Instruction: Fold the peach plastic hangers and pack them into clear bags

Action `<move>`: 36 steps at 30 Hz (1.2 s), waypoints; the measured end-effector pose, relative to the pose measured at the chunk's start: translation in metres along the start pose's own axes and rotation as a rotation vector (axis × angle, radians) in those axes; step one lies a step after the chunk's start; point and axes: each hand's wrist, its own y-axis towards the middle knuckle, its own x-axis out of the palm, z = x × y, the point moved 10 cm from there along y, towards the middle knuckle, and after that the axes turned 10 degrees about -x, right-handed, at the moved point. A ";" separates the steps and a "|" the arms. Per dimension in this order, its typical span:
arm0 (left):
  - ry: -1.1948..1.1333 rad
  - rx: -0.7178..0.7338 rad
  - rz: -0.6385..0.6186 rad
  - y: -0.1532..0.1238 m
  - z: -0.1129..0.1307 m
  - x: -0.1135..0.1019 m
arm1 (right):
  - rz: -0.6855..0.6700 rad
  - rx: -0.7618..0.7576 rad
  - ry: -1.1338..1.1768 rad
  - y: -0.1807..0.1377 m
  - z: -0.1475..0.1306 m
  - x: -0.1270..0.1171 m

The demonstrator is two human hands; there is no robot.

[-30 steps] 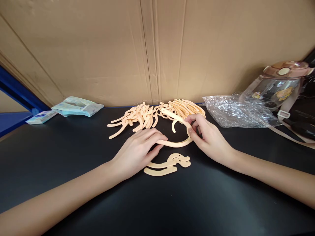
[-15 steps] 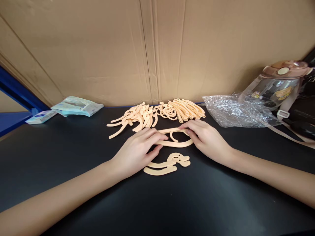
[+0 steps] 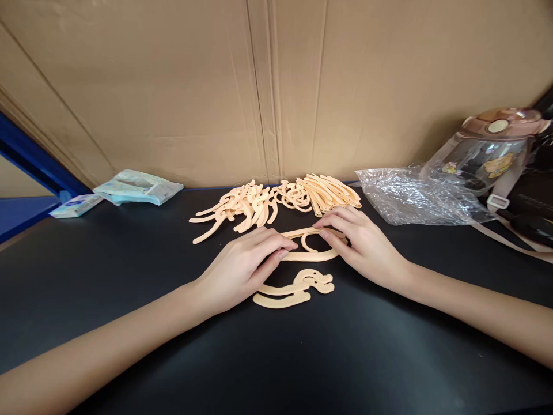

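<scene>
Beige plastic pieces that look like folding clothes hanger parts lie between my hands on the black tabletop. Two long curved arms (image 3: pixel 309 256) make a loop, and a small hook (image 3: pixel 308 244) lies inside it. My left hand (image 3: pixel 246 259) is closed over the loop's left end, its thumb and fingers covering that end. At the other side, my right hand (image 3: pixel 356 236) pinches at the upper strip and the hook's top, and its palm hides the right end. Nearer to me rest two arm pieces (image 3: pixel 283 300) with notched, holed ends, partly under my left hand.
Behind my hands are a heap of curved arms (image 3: pixel 248 204), a few hooks (image 3: pixel 294 195) and a pile of straighter strips (image 3: pixel 332 193). Tissue packs (image 3: pixel 138 187) lie at left. A clear plastic bag (image 3: pixel 419 196) and a strapped bottle (image 3: pixel 488 153) stand right, before a cardboard wall (image 3: pixel 181 92).
The hook inside the loop has shifted slightly to the right. My right thumb has moved a little to the left over the upper strip; my left hand stays nearly in place.
</scene>
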 end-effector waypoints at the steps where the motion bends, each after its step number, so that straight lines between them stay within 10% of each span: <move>1: -0.024 0.006 0.003 0.000 0.002 -0.003 | 0.001 -0.017 0.015 0.001 -0.003 -0.001; 23: -0.084 0.018 -0.225 -0.022 0.009 0.012 | -0.111 -0.126 0.400 0.000 -0.019 0.011; 36: -0.056 -0.005 -0.007 -0.022 0.003 -0.005 | -0.047 -0.305 0.318 0.000 -0.038 -0.003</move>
